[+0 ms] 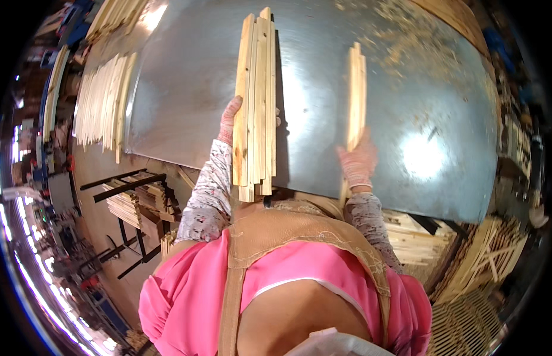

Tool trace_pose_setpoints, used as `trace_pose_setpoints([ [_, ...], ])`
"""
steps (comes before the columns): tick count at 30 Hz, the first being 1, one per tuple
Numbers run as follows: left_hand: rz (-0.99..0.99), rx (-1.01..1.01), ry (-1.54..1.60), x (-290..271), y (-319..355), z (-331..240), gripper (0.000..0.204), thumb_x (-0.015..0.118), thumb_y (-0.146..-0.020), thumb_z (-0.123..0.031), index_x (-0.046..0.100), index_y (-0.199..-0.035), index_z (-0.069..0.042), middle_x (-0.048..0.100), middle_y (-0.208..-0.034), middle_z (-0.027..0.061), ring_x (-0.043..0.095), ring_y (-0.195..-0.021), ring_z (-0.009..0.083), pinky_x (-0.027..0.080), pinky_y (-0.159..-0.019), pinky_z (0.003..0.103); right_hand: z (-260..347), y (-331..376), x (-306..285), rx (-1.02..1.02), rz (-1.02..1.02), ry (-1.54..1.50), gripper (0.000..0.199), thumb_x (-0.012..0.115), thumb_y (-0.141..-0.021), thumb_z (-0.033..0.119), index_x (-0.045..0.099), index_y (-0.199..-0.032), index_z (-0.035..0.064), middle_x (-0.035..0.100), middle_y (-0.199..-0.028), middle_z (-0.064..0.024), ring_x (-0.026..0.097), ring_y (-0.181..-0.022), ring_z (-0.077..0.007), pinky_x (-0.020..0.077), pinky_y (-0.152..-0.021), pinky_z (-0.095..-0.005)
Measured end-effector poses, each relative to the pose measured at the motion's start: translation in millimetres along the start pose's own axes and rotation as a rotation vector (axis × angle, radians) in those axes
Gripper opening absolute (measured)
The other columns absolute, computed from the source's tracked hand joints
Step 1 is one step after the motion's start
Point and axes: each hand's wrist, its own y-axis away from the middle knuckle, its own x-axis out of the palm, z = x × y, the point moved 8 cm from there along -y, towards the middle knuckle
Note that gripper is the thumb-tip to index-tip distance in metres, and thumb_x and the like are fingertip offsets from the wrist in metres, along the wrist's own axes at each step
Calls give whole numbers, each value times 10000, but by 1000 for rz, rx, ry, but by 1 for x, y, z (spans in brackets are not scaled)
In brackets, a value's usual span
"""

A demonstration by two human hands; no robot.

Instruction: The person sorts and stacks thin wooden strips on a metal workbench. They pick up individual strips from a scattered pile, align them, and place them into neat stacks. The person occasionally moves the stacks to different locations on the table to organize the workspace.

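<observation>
Two bundles of wooden slats are up over the metal bench [187, 77]: our left hand [230, 120] clasps the wide bundle [256, 101], our right hand [358, 161] grips the thin bundle [356, 95], so next we likely need squared ends.

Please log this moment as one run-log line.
left hand: holds slat bundle | right hand: holds thin slats | under: metal tabletop

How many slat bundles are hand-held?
2: a thick bundle in the left hand, a thin bundle in the right hand.
</observation>
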Motion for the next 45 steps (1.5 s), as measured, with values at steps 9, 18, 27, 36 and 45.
trace_pose_setpoints([
  [9,287,187,283,-111,91,-195,833,658,-971,-602,526,-1514,15,672,-1273,291,700,-1118,489,623,-917,597,311,18,109,-225,528,-1340,398,547,-1105,251,658,-1349,-44,757,-1138,-112,723,-950,-185,594,-827,-335],
  [18,-275,150,320,-264,170,-295,666,741,-968,-479,641,-1417,3,744,-1282,238,743,-1088,373,613,-1002,496,538,73,255,202,706,-1519,464,662,-1067,330,663,-1298,-73,736,-1247,-170,737,-1064,-260,620,-919,-403],
  [27,79,226,501,-282,185,-323,728,737,-980,-514,604,-1461,16,740,-1270,261,767,-1058,372,648,-923,511,566,92,265,-14,847,-1407,568,458,-1116,448,682,-1190,-68,741,-1037,-214,729,-883,-323,625,-794,-418],
  [36,-243,209,219,-279,204,-329,700,813,-943,-401,596,-1487,-18,730,-1307,218,737,-1125,326,596,-1022,461,569,78,286,93,850,-1419,555,604,-1097,414,590,-1457,-7,709,-1287,-170,697,-1140,-300,571,-1005,-402],
  [45,-1036,516,-1214,-299,362,-556,934,820,-860,-361,418,-1633,-24,594,-1513,204,611,-1324,293,502,-1131,412,685,111,247,-671,522,-861,641,615,-994,181,463,-1574,-46,677,-1292,-159,642,-1101,-211,531,-961,-320],
])
